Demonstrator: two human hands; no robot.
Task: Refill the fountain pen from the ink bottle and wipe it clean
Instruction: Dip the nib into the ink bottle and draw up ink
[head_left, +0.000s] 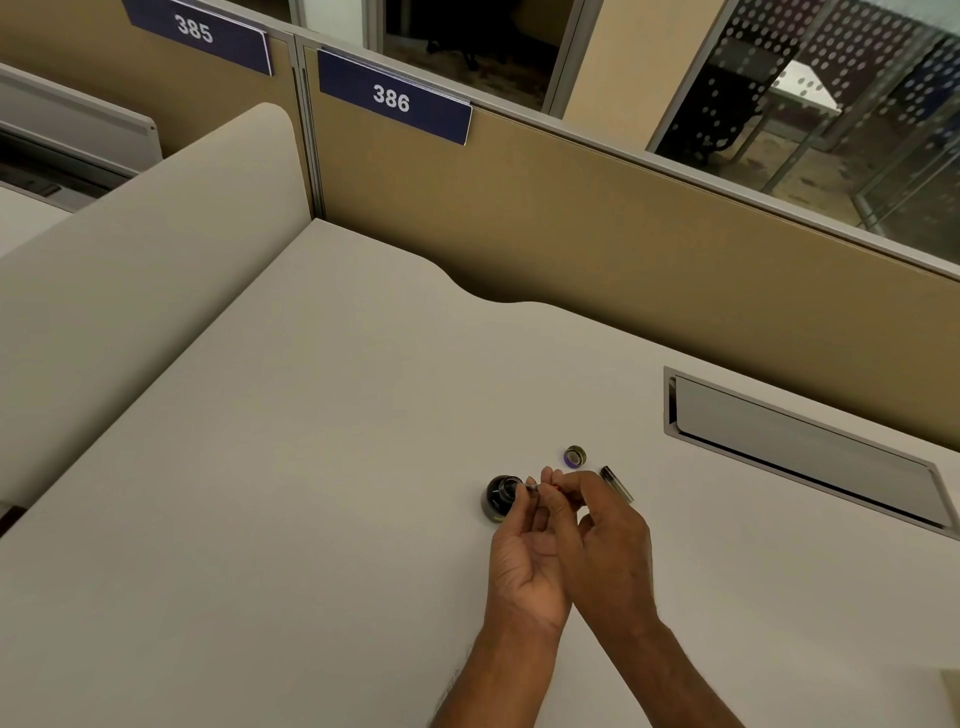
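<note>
A small dark ink bottle (500, 496) stands open on the pale desk (311, 467). Its round cap (575, 456) lies behind my hands, to the right. The pen's dark barrel (616, 484) lies on the desk beside my right hand. My left hand (524, 545) and my right hand (605, 540) meet just right of the bottle. Their fingertips pinch a thin clear pen section (532, 488) with a red bit, whose tip points at the bottle mouth. Most of that piece is hidden by my fingers.
A grey cable hatch (800, 447) is sunk into the desk at the right. Tan partition panels (623, 249) with number plates 385 and 386 close off the back. A curved side panel (145, 260) rises on the left. A pale corner of something (950, 696) shows at the lower right.
</note>
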